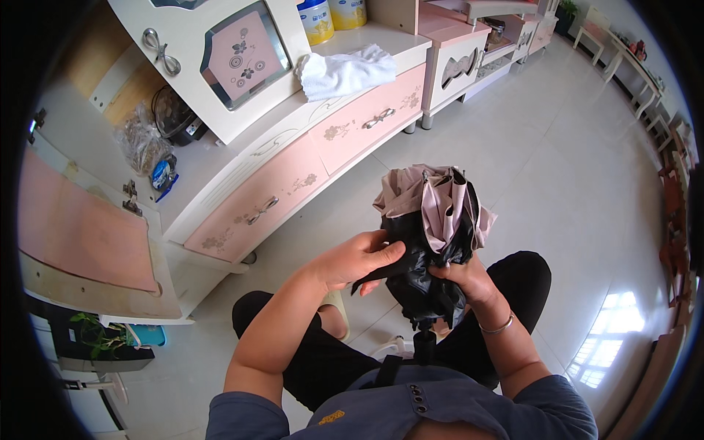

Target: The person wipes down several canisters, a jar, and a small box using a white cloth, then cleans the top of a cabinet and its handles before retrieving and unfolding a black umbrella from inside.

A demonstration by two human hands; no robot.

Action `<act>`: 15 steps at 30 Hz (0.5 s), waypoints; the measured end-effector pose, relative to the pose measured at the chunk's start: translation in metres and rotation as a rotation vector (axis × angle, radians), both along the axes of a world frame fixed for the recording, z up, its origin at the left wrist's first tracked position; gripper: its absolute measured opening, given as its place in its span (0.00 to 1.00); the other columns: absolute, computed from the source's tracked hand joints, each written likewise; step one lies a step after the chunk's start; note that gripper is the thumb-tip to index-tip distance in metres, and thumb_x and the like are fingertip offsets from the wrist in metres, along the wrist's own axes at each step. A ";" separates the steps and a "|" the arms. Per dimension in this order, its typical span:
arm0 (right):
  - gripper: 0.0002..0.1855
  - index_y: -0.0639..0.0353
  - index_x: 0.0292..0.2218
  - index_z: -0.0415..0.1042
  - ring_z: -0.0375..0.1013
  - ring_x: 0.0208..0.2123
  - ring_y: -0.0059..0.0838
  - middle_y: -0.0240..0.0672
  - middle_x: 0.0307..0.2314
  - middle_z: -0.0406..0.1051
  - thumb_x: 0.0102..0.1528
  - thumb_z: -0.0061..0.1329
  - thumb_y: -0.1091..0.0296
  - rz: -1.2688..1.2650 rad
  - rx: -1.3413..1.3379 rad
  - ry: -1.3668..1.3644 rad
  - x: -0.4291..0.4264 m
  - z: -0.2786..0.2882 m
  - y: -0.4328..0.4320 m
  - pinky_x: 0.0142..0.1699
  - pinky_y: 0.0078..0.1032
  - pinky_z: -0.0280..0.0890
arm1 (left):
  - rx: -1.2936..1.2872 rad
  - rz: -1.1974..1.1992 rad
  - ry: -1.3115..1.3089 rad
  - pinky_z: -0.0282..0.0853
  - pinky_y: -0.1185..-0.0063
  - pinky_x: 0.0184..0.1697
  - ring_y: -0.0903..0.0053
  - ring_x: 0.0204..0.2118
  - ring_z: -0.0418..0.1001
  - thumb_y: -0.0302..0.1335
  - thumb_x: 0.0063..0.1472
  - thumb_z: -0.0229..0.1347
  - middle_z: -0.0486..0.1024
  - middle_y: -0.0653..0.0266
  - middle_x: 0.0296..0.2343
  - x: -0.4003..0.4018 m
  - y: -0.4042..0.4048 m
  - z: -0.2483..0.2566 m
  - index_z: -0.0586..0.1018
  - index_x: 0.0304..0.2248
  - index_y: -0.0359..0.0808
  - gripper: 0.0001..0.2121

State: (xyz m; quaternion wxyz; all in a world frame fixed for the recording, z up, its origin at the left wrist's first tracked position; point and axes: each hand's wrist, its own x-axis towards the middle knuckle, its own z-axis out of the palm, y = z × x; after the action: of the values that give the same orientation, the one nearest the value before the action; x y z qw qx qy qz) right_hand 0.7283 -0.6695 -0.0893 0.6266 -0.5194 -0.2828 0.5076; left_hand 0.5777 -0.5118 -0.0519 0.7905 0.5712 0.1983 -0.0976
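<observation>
A partly folded umbrella (434, 220), pink outside and black inside, stands upright before me, its black handle (424, 346) pointing down towards my lap. My left hand (366, 256) is at its left side, with black fabric between thumb and fingers. On the right, my right hand (465, 278) grips the bunched folds around the middle; some of its fingers are hidden behind the cloth. The ribs' tips show at the pink upper end, and the canopy's folds bulge loosely there.
A pink and white cabinet (330, 132) runs along the left, its door (236, 60) standing open. On it lie a white cloth (346, 71) and tins (316, 25). A potted plant (102, 333) is at lower left. Tables and chairs (594, 33) line the far right.
</observation>
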 end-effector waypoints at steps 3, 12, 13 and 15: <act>0.28 0.65 0.42 0.61 0.62 0.37 0.22 0.30 0.34 0.64 0.37 0.54 0.73 -0.036 -0.055 -0.074 0.003 0.004 -0.004 0.46 0.21 0.56 | 0.036 0.052 -0.018 0.60 0.85 0.12 0.83 0.11 0.64 0.40 0.60 0.43 0.68 0.66 0.18 -0.008 0.006 0.007 0.66 0.30 0.29 0.17; 0.23 0.65 0.38 0.64 0.65 0.33 0.21 0.29 0.30 0.66 0.36 0.50 0.75 -0.151 -0.109 -0.029 0.010 0.007 -0.012 0.41 0.19 0.60 | 0.035 -0.040 0.048 0.65 0.85 0.24 0.83 0.20 0.68 0.26 0.57 0.47 0.73 0.60 0.24 -0.022 0.015 0.014 0.70 0.35 0.25 0.10; 0.23 0.65 0.38 0.64 0.65 0.33 0.21 0.29 0.30 0.66 0.36 0.50 0.75 -0.150 -0.109 -0.027 0.009 0.009 -0.011 0.41 0.19 0.60 | 0.070 -0.077 0.014 0.66 0.85 0.25 0.83 0.20 0.69 0.23 0.56 0.48 0.73 0.60 0.24 -0.023 0.016 0.014 0.70 0.35 0.25 0.09; 0.24 0.65 0.39 0.64 0.65 0.33 0.21 0.29 0.31 0.66 0.36 0.49 0.74 -0.166 -0.102 0.020 0.009 0.015 -0.011 0.41 0.19 0.60 | 0.081 -0.070 0.005 0.67 0.85 0.26 0.82 0.22 0.69 0.21 0.55 0.48 0.73 0.59 0.25 -0.025 0.017 0.018 0.70 0.35 0.25 0.09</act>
State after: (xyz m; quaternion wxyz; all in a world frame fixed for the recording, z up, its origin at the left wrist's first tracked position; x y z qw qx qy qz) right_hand 0.7369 -0.6806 -0.0747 0.6419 -0.5672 -0.2066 0.4728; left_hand 0.5532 -0.4952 -0.0337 0.7621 0.6092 0.1842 -0.1186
